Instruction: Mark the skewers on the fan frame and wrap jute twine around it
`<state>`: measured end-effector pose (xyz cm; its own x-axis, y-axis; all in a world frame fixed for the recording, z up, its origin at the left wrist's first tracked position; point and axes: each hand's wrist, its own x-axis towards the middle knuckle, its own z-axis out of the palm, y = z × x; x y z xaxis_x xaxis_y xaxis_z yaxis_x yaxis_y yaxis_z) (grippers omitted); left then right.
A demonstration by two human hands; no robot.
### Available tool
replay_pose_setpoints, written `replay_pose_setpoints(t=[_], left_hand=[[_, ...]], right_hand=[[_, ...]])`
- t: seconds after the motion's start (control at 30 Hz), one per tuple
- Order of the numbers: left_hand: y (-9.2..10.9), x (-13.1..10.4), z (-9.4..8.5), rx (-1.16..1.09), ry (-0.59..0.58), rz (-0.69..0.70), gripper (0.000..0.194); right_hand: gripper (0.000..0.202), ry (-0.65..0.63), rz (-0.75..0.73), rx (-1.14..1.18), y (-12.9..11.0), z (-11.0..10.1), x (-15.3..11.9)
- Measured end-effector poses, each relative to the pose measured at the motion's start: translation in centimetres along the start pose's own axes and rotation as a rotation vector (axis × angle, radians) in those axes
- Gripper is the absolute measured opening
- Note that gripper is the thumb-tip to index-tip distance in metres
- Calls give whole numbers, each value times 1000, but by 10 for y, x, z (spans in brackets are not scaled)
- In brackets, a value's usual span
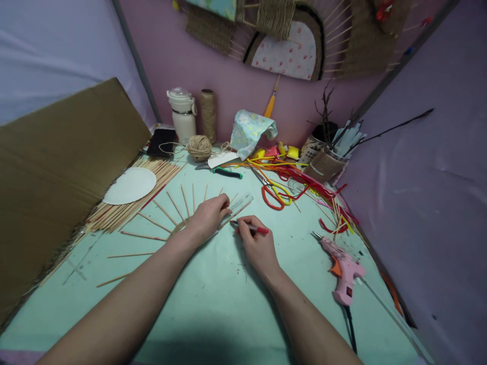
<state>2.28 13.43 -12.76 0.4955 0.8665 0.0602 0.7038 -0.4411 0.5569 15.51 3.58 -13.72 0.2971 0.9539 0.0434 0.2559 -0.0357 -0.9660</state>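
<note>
My left hand (210,215) is closed on a clear ruler (241,203), pressing it down over a sunburst of thin sticks (154,219) on the mint tabletop. The sticks fan out from a round centre, which my left hand and forearm partly hide. A thin stick lies along the ruler's lower edge. In my right hand (255,242) is a red pen (259,229), pinched between the fingers, its dark tip pointing left near the ruler and stick.
Cardboard (64,187) stands at the left beside a stick bundle (162,177) and white disc (131,185). Scissors (274,195), pliers (227,173) and twine (200,147) lie behind. A pink glue gun (345,268) with a cord sits right, below red strips (323,188).
</note>
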Motion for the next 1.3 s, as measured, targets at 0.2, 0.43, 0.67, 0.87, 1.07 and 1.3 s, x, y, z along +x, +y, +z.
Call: replay_pose_setpoints(t=[0.2, 0.43, 0.67, 0.87, 1.07, 1.3], left_hand=[[-2, 0, 1, 0, 4, 17, 7], [-1, 1, 0, -2, -12, -25, 6], [-1, -2, 0, -73, 40, -15, 7], [7, -5, -17, -458, 480, -26, 10], [15, -7, -44, -665, 951, 36, 13], [16, -8, -52, -717, 1031, 57, 16]], right_hand=[[24, -18, 12, 16, 0, 0, 0], [24, -5, 3, -3, 2, 1, 1], [23, 32, -8, -23, 0, -1, -1], [29, -6, -140, 13, 5, -1, -3], [33, -294, -511, -389, 3, 11, -3], [38, -334, -541, -668, -7, 23, -4]])
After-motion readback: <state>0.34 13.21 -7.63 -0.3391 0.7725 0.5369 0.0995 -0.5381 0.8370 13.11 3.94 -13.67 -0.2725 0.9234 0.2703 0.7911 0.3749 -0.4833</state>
